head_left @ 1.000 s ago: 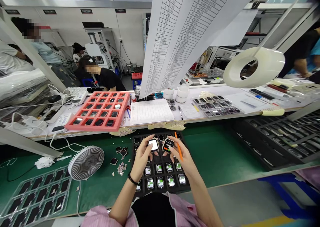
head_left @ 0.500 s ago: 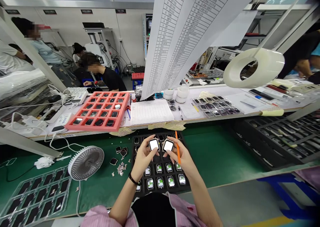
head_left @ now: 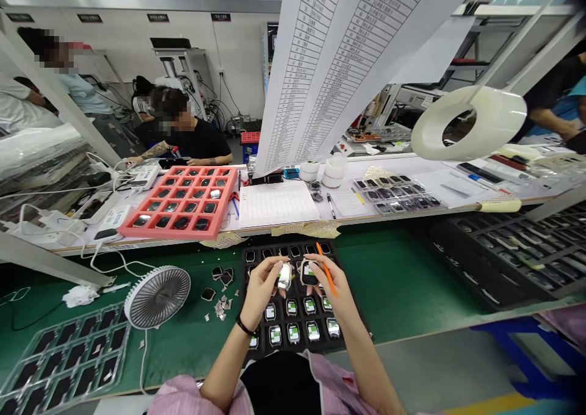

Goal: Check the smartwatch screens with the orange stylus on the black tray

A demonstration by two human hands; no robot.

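My left hand [head_left: 260, 285] grips a square smartwatch body [head_left: 284, 276], tilted so that it shows mostly edge-on with a bright silver side. My right hand [head_left: 327, 284] holds a second smartwatch body [head_left: 308, 273] with a dark face, and an orange pen [head_left: 328, 279] lies between its fingers. Both hands are close together above a black compartment tray [head_left: 348, 317]. Several smartwatches [head_left: 292, 307] with green-marked screens sit in its cells. My fingers hide part of both held watches.
A red foam tray [head_left: 178, 206] of dark watch parts and a paper sheet [head_left: 277, 204] lie on the white bench beyond. A small fan [head_left: 157, 297] and scattered scraps stand left on the green mat. Black trays [head_left: 508, 250] lie right. A co-worker [head_left: 196, 140] sits beyond the bench.
The left-hand watch has tilted from face-up to nearly edge-on. The right-hand watch has turned, and its face now looks dark instead of bright. Both hands have dropped slightly.
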